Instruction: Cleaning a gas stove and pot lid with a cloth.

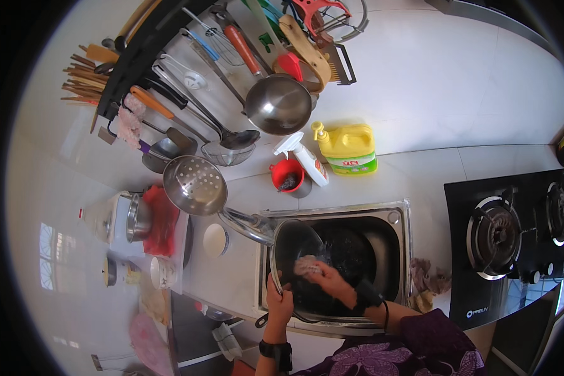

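Observation:
My left hand [280,301] grips the near edge of a glass pot lid [293,237] with a metal rim. The lid is held tilted over the left side of a steel sink [389,263]. In my right hand [331,281] is a bunched pinkish cloth [304,266], which lies against or just in front of the glass. A dark wok [357,244] sits in the basin under both hands, its inside wet. The steel faucet [249,229] reaches to the lid's upper left rim; its outlet is hidden.
Hanging utensils, including a perforated ladle [195,184], crowd the left wall. A yellow detergent jug [348,148], white spray bottle [310,162] and red cup [286,175] stand behind the sink. A white bowl [215,239] is left; a black gas stove [512,249] is right.

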`<state>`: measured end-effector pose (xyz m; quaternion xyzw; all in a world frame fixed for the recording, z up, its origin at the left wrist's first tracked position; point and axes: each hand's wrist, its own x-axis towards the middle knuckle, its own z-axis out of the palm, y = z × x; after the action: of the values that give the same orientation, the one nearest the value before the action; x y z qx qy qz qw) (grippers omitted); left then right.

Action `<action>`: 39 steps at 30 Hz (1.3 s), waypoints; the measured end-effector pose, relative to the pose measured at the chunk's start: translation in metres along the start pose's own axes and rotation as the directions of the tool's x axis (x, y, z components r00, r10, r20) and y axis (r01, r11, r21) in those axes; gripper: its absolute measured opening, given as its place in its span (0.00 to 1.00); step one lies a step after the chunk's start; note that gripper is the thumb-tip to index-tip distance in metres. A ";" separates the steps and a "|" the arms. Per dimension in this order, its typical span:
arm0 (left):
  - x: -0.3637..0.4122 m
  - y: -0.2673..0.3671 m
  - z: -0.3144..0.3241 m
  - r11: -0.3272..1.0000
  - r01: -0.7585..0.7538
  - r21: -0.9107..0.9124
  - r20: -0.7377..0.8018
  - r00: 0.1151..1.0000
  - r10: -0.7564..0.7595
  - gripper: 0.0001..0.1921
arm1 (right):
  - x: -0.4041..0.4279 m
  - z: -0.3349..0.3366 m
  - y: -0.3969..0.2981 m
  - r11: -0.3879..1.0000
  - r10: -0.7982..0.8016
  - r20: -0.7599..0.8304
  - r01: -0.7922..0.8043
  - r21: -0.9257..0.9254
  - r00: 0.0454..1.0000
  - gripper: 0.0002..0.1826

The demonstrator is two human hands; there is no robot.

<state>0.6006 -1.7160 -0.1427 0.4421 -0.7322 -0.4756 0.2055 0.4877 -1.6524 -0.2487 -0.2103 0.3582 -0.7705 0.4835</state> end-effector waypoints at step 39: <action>-0.015 -0.053 0.019 0.993 -0.118 0.025 0.094 0.989 0.115 0.24 | 0.001 0.027 0.008 0.854 -0.120 0.197 0.202 -0.480 0.973 0.21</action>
<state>0.6185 -1.7018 -0.1969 0.3791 -0.7728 -0.4714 0.1919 0.5101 -1.6649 -0.2371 -0.4179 0.4855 -0.6708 0.3738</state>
